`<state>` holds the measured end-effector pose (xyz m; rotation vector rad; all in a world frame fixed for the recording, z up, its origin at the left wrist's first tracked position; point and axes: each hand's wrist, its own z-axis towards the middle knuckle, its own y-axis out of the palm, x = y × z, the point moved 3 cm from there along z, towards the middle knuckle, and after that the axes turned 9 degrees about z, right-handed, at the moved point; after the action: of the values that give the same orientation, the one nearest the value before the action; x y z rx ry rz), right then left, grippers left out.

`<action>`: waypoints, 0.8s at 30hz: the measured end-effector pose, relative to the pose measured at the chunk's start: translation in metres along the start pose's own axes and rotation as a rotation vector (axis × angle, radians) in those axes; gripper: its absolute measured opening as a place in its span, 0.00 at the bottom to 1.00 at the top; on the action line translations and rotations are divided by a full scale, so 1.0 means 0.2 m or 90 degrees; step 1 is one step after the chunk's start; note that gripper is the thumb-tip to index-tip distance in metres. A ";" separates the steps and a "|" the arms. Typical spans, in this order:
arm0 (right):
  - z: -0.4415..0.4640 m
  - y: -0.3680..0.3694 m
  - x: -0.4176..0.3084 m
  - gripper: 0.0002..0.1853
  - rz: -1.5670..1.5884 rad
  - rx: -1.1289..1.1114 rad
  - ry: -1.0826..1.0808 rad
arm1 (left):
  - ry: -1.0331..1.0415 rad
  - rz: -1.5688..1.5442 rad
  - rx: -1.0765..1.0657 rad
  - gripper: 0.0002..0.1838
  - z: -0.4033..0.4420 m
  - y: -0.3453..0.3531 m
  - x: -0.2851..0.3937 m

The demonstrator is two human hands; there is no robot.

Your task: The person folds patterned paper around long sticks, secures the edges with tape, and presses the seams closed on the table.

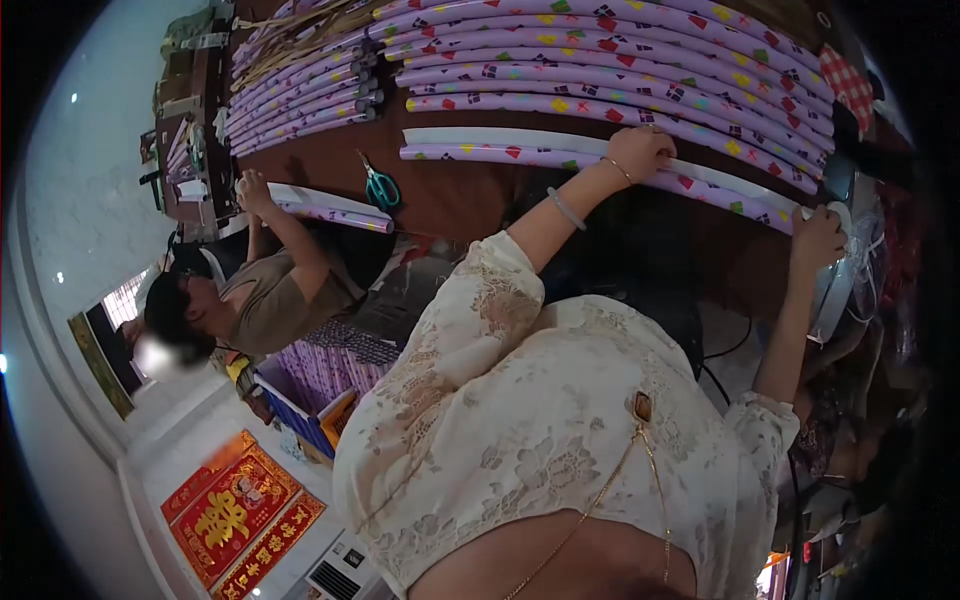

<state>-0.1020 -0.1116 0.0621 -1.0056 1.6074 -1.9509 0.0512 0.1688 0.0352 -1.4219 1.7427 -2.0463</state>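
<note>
In front of me lies a purple wrapping paper roll (530, 155) printed with colourful gift shapes, its white underside showing as a long strip along the far edge. My left hand (642, 157) has curled fingers pressed on the roll right of its middle. My right hand (820, 238) is closed around the roll's right end, fingertips partly hidden. Just beside that hand is a white ring-shaped roll (843, 222), perhaps tape; whether they touch I cannot tell.
Several finished-looking purple rolls (600, 75) lie behind. More rolls (300, 90) are stacked at the back left. Teal-handled scissors (380, 188) rest on the brown table (450, 205). At left, a co-worker (270, 300) handles another roll (335, 213). A blue crate (290, 410) stands below.
</note>
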 end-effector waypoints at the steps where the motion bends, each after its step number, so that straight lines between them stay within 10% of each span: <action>1: 0.00 0.00 0.00 0.20 -0.002 -0.004 0.006 | -0.003 0.001 0.003 0.06 -0.01 -0.04 -0.01; 24: -0.02 -0.01 0.00 0.20 0.078 0.039 0.019 | -0.082 0.054 -0.155 0.12 -0.23 -0.38 -0.47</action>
<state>-0.1055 -0.1087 0.0632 -0.8369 1.5770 -1.9285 0.1071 0.2840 0.0475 -1.4767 2.0130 -1.7068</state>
